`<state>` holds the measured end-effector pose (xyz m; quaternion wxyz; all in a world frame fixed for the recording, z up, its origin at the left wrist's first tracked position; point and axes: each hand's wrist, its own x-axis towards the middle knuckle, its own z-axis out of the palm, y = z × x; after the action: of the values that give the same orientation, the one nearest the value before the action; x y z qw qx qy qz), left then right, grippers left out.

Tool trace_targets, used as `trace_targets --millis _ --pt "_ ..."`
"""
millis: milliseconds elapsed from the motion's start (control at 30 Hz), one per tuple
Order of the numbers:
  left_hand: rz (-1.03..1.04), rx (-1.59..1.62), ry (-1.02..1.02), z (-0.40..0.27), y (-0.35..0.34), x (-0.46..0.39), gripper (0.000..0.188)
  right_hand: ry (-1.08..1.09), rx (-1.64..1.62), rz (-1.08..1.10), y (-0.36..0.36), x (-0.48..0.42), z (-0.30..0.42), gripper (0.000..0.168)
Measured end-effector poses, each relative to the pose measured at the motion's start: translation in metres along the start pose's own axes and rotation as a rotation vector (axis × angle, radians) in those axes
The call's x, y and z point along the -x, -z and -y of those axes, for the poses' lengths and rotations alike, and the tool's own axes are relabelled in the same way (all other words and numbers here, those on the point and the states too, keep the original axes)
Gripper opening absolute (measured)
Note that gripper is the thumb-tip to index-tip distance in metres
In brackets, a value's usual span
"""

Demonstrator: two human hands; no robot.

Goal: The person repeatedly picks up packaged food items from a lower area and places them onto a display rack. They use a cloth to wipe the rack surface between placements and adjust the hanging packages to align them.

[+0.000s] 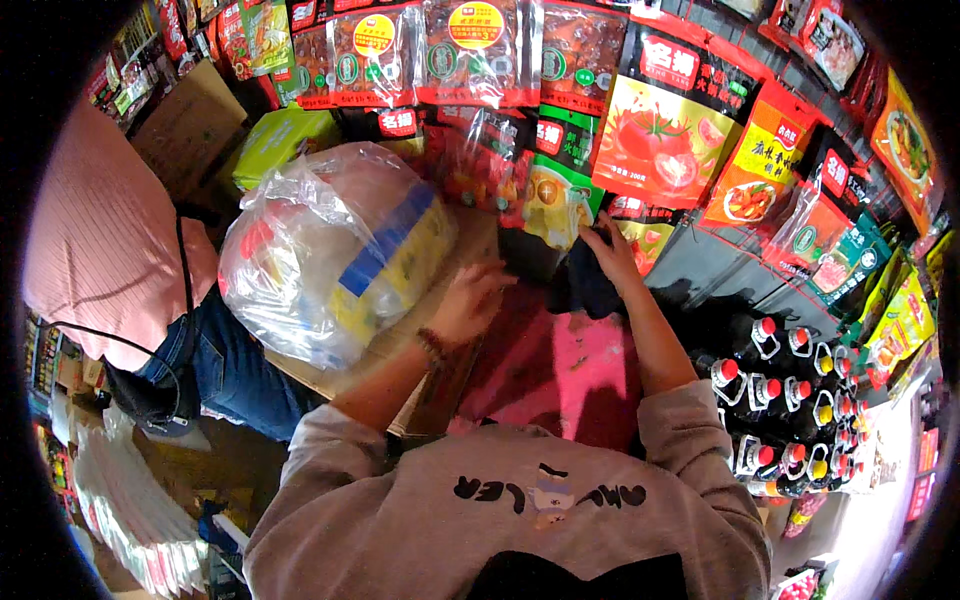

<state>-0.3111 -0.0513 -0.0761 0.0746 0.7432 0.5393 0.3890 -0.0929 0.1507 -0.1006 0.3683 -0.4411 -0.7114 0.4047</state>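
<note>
My left hand (pixel 474 296), blurred and wearing a beaded bracelet (pixel 433 347), is above the edge of a cardboard box (pixel 442 375), just right of a big clear plastic bag (pixel 300 247) of packed goods with a blue tape strip. Nothing shows in its fingers. My right hand (pixel 611 251) reaches to the lower edge of a green and yellow hot pot seasoning pouch (pixel 559 195), with a dark cloth (pixel 589 281) at its palm side. Whether it grips either cannot be told. Below lies a pink surface (pixel 592 367), partly in shadow.
Hanging seasoning pouches (pixel 667 112) fill the rack in front. Dark bottles with red and yellow caps (pixel 765 390) stand at the right. A person in a pink top (pixel 112 240) stands close at the left, by a yellow-green package (pixel 285 142). Stacked plastic bags (pixel 139 510) are at lower left.
</note>
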Motion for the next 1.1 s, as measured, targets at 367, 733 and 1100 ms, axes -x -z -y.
trace_targets --millis 367,733,1100 --pt "-0.156 0.364 -0.276 0.035 -0.026 -0.159 0.053 -0.047 0.229 -0.225 -0.022 -0.048 0.023 0.067" --pt "-0.084 0.329 -0.279 0.039 -0.028 -0.197 0.053 -0.109 0.099 -0.009 -0.017 0.027 -0.013 0.037" --pt "-0.228 0.099 -0.259 0.015 -0.016 -0.219 0.054 -0.218 0.044 0.127 -0.029 0.092 -0.06 0.031"
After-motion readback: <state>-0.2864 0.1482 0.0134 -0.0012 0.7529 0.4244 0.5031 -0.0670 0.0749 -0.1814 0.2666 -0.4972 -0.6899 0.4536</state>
